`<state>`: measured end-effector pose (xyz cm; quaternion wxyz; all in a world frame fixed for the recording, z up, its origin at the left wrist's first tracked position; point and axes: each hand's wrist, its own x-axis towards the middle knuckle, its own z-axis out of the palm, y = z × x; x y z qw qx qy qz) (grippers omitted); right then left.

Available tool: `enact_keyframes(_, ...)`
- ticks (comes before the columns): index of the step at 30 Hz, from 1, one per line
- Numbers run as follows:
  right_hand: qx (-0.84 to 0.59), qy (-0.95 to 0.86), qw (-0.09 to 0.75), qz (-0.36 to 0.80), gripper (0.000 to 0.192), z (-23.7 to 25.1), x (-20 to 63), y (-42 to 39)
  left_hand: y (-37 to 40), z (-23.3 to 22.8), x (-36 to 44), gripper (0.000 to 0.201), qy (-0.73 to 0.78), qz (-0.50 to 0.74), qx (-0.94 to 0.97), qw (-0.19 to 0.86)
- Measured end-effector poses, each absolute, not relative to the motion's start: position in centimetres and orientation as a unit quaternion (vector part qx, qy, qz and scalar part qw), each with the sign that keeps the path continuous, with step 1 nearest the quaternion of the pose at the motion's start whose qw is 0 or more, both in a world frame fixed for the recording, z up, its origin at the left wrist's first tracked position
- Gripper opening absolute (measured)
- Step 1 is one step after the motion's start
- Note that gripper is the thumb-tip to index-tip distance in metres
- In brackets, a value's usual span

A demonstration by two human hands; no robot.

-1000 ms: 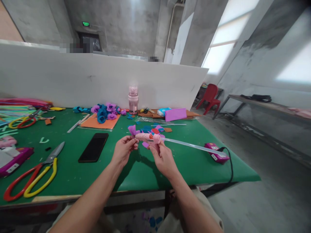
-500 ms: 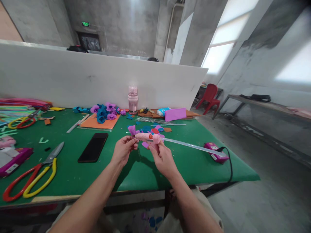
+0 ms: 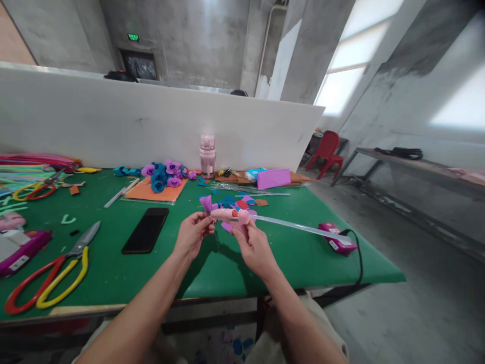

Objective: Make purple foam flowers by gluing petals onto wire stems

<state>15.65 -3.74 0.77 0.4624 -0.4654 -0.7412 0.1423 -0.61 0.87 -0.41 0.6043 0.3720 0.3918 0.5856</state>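
Observation:
My right hand (image 3: 254, 246) is wrapped round the handle of a pink glue gun (image 3: 227, 216), from whose back a long clear glue stick (image 3: 295, 226) sticks out to the right. The gun's nozzle points left, at the fingertips of my left hand (image 3: 194, 233). Those fingers pinch a purple paper flower (image 3: 205, 203) near its base, and a thin wire stem hangs below them. Whether the nozzle touches the paper I cannot tell. Behind the gun lie loose blue, purple and red paper petals (image 3: 227, 202).
Large red-and-yellow scissors (image 3: 79, 247) and a black phone (image 3: 145, 231) lie at left. Finished paper flowers (image 3: 162, 175) rest on orange paper (image 3: 151, 192). A pink bottle (image 3: 207, 156) stands by the white partition (image 3: 151, 121). At right sits a magenta box (image 3: 337, 240) with a black cord.

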Motion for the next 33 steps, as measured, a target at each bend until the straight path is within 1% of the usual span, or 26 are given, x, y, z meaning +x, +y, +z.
enact_keyframes(7,-0.467,-0.737,0.466,0.146,0.033,0.9,15.6,-3.8,0.9,-0.4,-0.6,0.025,0.392,0.586,0.372,0.604)
enact_keyframes(13,-0.469,-0.733,0.464,0.166,0.029,1.0,15.9,-3.9,0.9,-0.5,-0.6,0.025,0.394,0.585,0.371,0.603)
enact_keyframes(18,-0.473,-0.674,0.496,0.277,0.025,1.0,16.9,-3.6,0.8,-0.5,-0.7,0.025,0.402,0.577,0.367,0.609)
enact_keyframes(22,-0.434,-0.604,0.520,0.420,0.031,0.5,17.8,-2.8,0.9,-0.5,-0.7,0.026,0.406,0.573,0.361,0.614)
enact_keyframes(24,-0.439,-0.584,0.515,0.448,0.034,0.0,18.3,-2.5,1.0,-0.5,-0.7,0.026,0.408,0.573,0.362,0.612)
enact_keyframes(27,-0.475,-0.587,0.495,0.429,0.034,-0.8,19.4,-2.0,1.0,-0.6,-0.8,0.026,0.415,0.575,0.362,0.605)
enact_keyframes(31,-0.534,-0.608,0.455,0.371,0.028,-1.5,21.6,-1.3,1.0,-0.6,-0.9,0.025,0.420,0.577,0.364,0.599)
enact_keyframes(33,-0.558,-0.618,0.434,0.343,0.029,-1.6,22.9,-0.7,1.0,-0.5,-0.9,0.025,0.421,0.576,0.364,0.599)
